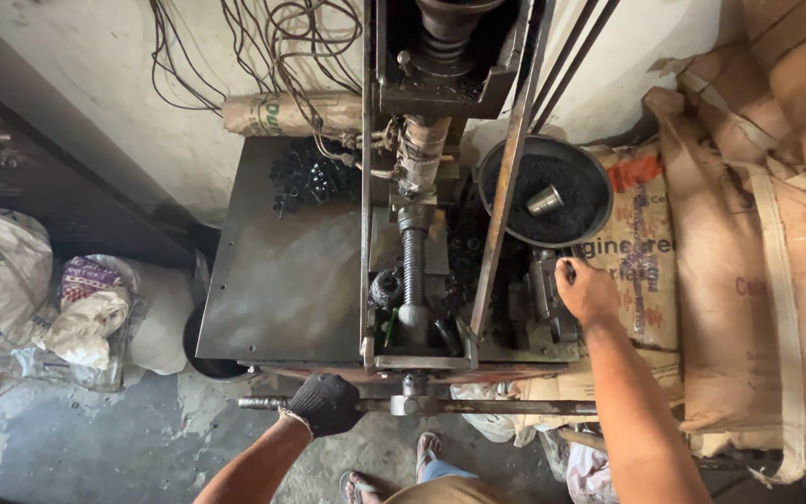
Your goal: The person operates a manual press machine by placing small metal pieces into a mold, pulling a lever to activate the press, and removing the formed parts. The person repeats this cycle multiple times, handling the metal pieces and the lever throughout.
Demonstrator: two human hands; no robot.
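Gloved left hand (325, 403) wraps tight around the long steel handle bar (422, 406), just left of the bar's hub at the front of the press machine (412, 271). Bare right hand (585, 291) sits fingers curled on a dark metal block (543, 299) at the press's right side. Behind that, a round pan (545, 191) of black powder holds a small metal cup (545, 200). Brown sacks (757, 233) stand right of the press.

Workshop press: colours
Black glove on left hand (326, 404); grey steel handle bar (478, 407); black powder in round pan (578, 198); tan sacks (757, 233), far right.
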